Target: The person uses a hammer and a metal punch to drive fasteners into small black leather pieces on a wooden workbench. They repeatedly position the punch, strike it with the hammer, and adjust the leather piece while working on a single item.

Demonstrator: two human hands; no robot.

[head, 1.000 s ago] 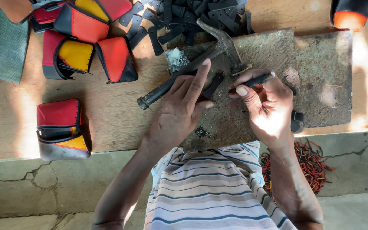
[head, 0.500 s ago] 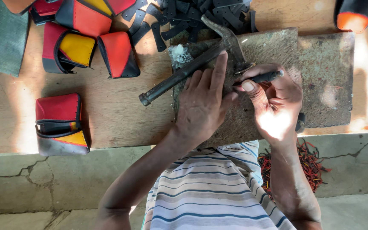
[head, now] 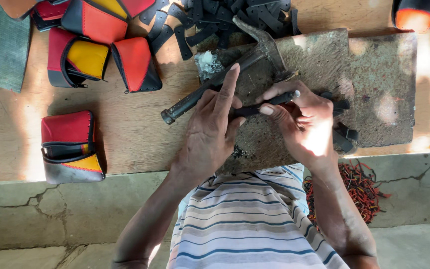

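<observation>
1. I am looking down at the left hand (head: 210,134) – it is lying flat over the near part of a grey stone slab (head: 374,74), forefinger stretched out along the handle of a hammer (head: 225,74), not clamped on it.
2. The hammer is resting slantwise on the slab's far-left corner, its handle sticking out over the wooden board (head: 125,134).
3. The right hand (head: 307,127) is pinching a slim dark punch-like tool (head: 267,103) between thumb and fingers – closed on it, near the middle of the slab.
4. Black leather strips (head: 225,17) are piling at the board's far edge; a few more (head: 344,134) are lying under the right hand.
5. Red, yellow and black pouches (head: 95,45) are sitting at the far-left corner, another (head: 70,147) by the near-left edge.
</observation>
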